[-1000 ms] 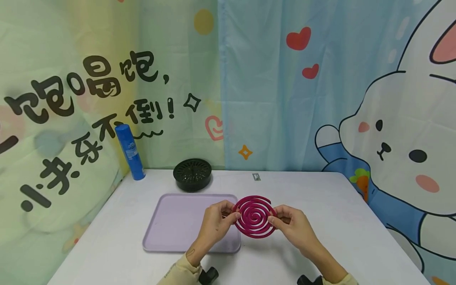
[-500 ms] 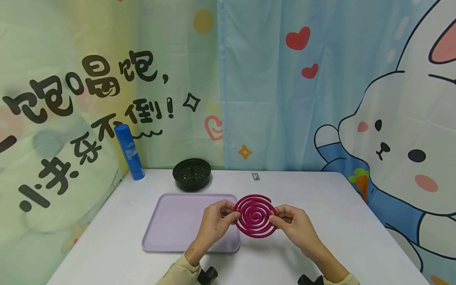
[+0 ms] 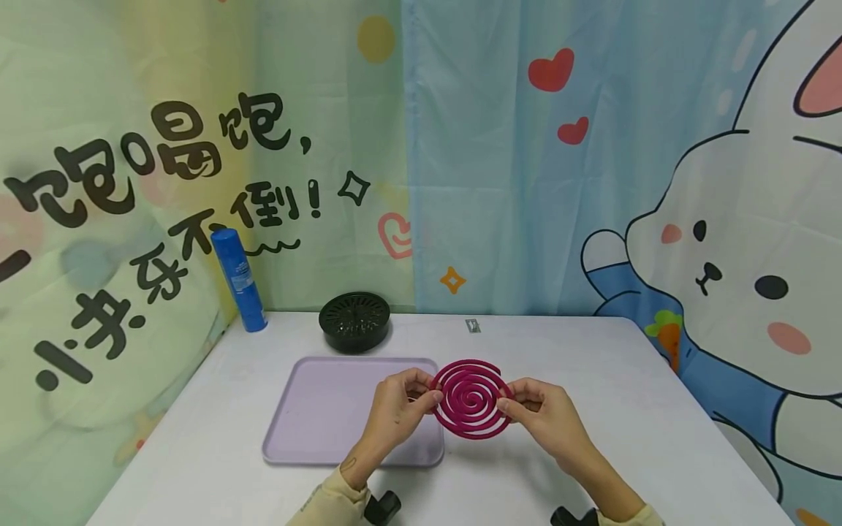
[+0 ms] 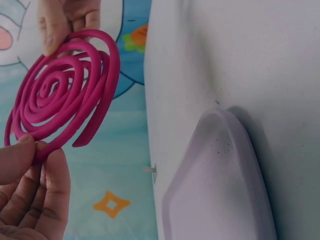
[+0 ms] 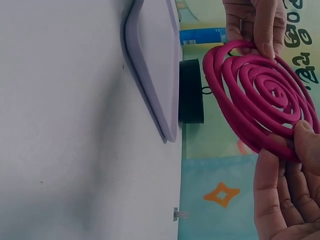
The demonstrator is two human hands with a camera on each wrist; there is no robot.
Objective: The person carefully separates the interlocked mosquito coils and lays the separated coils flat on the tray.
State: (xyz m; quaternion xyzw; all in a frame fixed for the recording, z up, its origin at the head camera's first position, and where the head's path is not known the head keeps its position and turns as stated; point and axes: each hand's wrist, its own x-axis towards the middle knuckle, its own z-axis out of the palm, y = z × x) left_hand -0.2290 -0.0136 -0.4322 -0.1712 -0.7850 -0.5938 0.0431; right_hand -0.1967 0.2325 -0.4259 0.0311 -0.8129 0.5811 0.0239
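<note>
Both hands hold up a magenta mosquito coil (image 3: 472, 399), a flat spiral facing the head camera. My left hand (image 3: 397, 410) pinches its left edge between thumb and fingers, and my right hand (image 3: 544, 422) pinches the right edge in the same way. In the left wrist view the coil (image 4: 60, 127) is tilted, and one blunt free end of the outer turn sticks out. The right wrist view shows the thumb lying on top of the coil (image 5: 250, 117) with fingers beneath. A pale purple tray (image 3: 322, 416) lies flat, partly behind my left hand.
A black round holder with a slotted top (image 3: 355, 324) stands behind the tray. At the far left corner is a tall blue can (image 3: 240, 281). A small silvery metal piece (image 3: 473, 326) lies near the back edge of the white table (image 3: 625, 438). Printed curtains hang behind.
</note>
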